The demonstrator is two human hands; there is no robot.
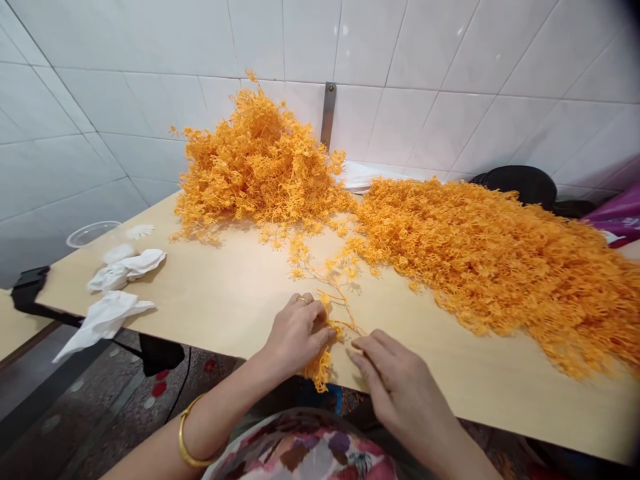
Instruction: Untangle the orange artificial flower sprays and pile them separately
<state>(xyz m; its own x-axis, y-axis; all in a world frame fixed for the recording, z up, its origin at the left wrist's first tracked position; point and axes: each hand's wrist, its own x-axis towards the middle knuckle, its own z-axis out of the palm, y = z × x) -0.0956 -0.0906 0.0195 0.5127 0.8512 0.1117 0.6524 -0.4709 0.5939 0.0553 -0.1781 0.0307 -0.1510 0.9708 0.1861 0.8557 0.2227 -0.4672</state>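
Near the front edge of the table, my left hand (296,337) is closed around orange artificial flower sprigs (319,375), which stick out above and below its fingers. My right hand (393,373) pinches the lower end of a thin orange artificial flower stem (345,301) between thumb and fingers. Its branches fork away from me across the table, with small spiky blossoms at their tips. The two hands are a short way apart, both low over the tabletop. My left fingers hide part of the sprigs.
A tall heap of orange artificial flowers (260,167) stands at the back, and a long pile of orange pieces (490,253) covers the right side. Crumpled white tissues (113,317) and a clear plastic lid (93,233) lie left. The wooden table (215,300) meets a tiled wall.
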